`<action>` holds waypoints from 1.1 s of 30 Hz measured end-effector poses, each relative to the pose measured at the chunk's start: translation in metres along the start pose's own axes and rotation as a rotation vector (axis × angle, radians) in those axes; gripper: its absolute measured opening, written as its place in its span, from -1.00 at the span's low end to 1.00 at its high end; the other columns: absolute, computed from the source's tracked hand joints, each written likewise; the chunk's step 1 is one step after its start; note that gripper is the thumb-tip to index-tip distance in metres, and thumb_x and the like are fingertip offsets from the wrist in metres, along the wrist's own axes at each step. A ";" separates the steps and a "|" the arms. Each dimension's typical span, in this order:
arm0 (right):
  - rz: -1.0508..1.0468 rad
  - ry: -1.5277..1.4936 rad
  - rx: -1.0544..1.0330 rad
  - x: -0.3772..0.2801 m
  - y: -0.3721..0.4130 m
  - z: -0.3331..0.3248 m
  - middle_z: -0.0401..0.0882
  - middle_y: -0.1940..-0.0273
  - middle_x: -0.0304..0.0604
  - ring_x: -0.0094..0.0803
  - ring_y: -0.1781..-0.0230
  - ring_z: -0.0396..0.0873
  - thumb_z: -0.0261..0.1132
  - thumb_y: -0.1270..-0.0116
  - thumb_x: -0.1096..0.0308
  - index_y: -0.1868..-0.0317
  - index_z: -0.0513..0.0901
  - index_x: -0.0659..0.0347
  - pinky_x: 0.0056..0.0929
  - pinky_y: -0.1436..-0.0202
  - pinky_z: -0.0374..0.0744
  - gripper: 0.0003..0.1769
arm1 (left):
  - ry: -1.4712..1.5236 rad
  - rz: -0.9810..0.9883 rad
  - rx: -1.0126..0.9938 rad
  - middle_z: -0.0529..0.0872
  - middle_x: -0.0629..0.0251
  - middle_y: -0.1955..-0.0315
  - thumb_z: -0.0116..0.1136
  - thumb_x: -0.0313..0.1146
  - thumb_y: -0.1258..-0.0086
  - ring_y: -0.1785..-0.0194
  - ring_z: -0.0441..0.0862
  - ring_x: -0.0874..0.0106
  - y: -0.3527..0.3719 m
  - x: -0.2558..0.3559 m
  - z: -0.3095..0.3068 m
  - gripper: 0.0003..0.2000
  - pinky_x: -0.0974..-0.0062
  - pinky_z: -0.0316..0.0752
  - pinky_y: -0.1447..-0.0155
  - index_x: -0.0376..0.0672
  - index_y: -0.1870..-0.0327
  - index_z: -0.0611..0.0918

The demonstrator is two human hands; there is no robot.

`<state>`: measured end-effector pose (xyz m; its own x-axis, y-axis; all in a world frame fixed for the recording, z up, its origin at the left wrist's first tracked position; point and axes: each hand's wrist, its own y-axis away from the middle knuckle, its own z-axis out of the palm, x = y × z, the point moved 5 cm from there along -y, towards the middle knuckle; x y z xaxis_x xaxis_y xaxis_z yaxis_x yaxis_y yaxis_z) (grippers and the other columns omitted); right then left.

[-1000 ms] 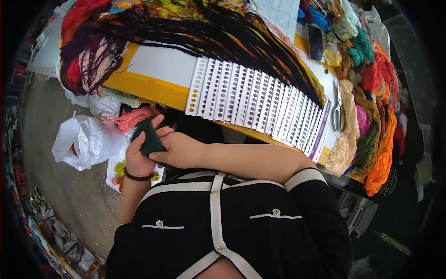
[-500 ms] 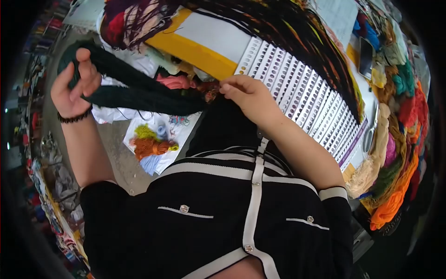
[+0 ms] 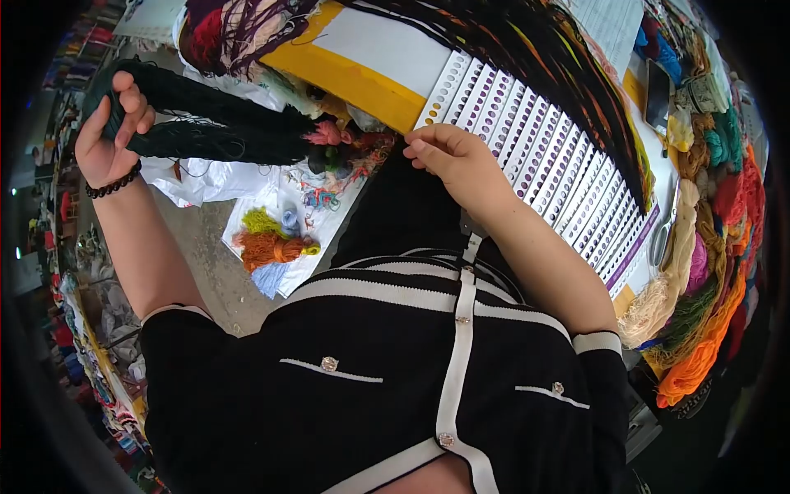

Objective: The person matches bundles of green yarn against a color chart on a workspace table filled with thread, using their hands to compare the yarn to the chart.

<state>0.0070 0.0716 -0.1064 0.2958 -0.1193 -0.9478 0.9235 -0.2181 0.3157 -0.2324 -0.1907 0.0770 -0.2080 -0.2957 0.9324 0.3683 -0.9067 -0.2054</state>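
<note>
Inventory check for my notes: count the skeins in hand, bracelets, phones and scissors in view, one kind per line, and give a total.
dark green skein, held in the left hand: 1
bracelet: 1
phone: 1
scissors: 1
Total: 4

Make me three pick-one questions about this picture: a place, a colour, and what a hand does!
1. Where is the orange bundle? A: on the table. B: on white paper. C: in a hand.
2. What colour is the yarn in the left hand? A: dark green. B: pink. C: white.
3. The left hand is: A: flat open. B: empty. C: closed around yarn.
Answers: 1 B, it lies on the paper; 2 A, the strands look dark green; 3 C, fingers wrap the yarn.
</note>
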 end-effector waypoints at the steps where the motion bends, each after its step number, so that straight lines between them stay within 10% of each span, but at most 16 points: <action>1: -0.001 0.011 -0.002 0.000 0.000 0.001 0.63 0.18 -0.19 -0.52 0.18 0.54 0.15 -0.39 0.33 0.02 0.57 0.32 -0.57 0.05 0.46 -0.74 | 0.001 0.000 0.006 0.60 0.21 0.16 -0.11 -0.39 -0.41 0.53 0.36 0.65 0.002 0.000 -0.003 -0.61 0.56 0.37 0.19 -0.44 -0.18 0.37; 9: -0.118 0.107 -0.112 -0.027 -0.002 0.018 0.62 0.16 -0.14 -0.50 0.10 0.55 0.25 -0.31 0.36 -0.02 0.54 0.36 -0.51 -0.05 0.49 -0.68 | -0.241 -0.020 0.266 0.63 0.31 0.28 -0.02 -0.28 -0.35 0.51 0.41 0.61 -0.008 -0.057 0.040 -0.41 0.53 0.48 0.17 -0.46 -0.32 0.20; 14: -0.662 -0.098 -0.390 -0.053 0.007 0.073 0.59 0.08 -0.06 -0.37 0.04 0.53 0.34 -0.23 0.25 -0.04 0.52 0.34 -0.37 -0.09 0.47 -0.55 | -0.127 -0.151 0.070 0.56 -0.05 -0.07 0.05 -0.27 -0.35 -0.10 0.56 0.21 -0.015 -0.146 0.131 -0.37 0.31 0.42 -0.22 -0.43 -0.34 0.14; 16: -0.349 0.401 -0.483 -0.036 0.013 0.083 0.61 0.24 -0.07 -0.44 0.17 0.55 0.30 -0.27 0.23 0.10 0.57 0.29 -0.41 0.03 0.49 -0.68 | 0.214 -0.063 0.046 0.49 -0.03 -0.15 0.01 -0.26 -0.39 -0.17 0.52 0.24 -0.022 -0.152 0.149 -0.36 0.30 0.35 -0.28 -0.38 -0.38 0.06; 18: -0.175 0.205 -0.547 -0.041 0.023 0.082 0.55 0.50 -0.13 -0.36 0.43 0.53 0.27 -0.29 0.20 0.29 0.57 0.32 -0.39 0.22 0.49 -0.71 | 0.510 -0.012 0.144 0.47 0.01 -0.18 0.00 -0.27 -0.40 -0.19 0.51 0.26 -0.028 -0.153 0.130 -0.34 0.29 0.34 -0.30 -0.35 -0.40 0.02; 22: -0.181 0.370 -0.506 -0.042 0.018 0.078 0.59 0.41 -0.10 -0.30 0.37 0.57 0.28 -0.28 0.20 0.19 0.54 0.31 -0.36 0.19 0.50 -0.69 | 1.028 0.020 0.193 0.49 0.15 -0.19 -0.02 -0.24 -0.42 -0.10 0.56 0.35 -0.022 -0.166 0.092 -0.30 0.26 0.37 -0.26 -0.30 -0.43 -0.09; 26: -0.465 0.353 -0.253 -0.054 0.012 0.051 0.59 0.12 -0.01 -0.28 0.09 0.56 0.33 -0.23 0.19 -0.06 0.48 0.28 -0.37 0.00 0.50 -0.53 | 1.042 0.038 0.162 0.66 0.26 0.04 -0.08 -0.26 -0.47 0.23 0.59 0.47 -0.016 -0.163 0.068 -0.60 0.30 0.51 0.03 -0.21 -0.27 0.37; 30: -0.216 0.164 -0.015 -0.057 0.013 0.011 0.61 0.16 -0.07 -0.42 0.10 0.54 0.27 -0.30 0.34 0.00 0.57 0.32 -0.49 -0.01 0.48 -0.69 | 0.109 -0.168 0.678 0.67 0.31 0.14 -0.11 -0.24 -0.49 0.22 0.60 0.47 -0.032 -0.131 0.079 -0.71 0.44 0.49 0.01 -0.22 -0.02 0.55; 33: -0.382 0.271 0.101 -0.069 0.018 0.000 0.61 0.26 -0.12 -0.47 0.26 0.56 0.20 -0.34 0.43 0.11 0.63 0.33 -0.56 0.11 0.50 -0.82 | -0.274 -0.198 0.367 0.67 0.22 0.27 -0.10 -0.38 -0.42 0.21 0.61 0.44 -0.038 -0.159 0.101 -0.72 0.55 0.46 0.00 -0.33 -0.02 0.55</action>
<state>0.0033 0.0757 -0.0351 0.0057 0.2413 -0.9704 0.9541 -0.2920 -0.0670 -0.1221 -0.0790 -0.0334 -0.0785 0.0057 0.9969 0.6505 -0.7575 0.0556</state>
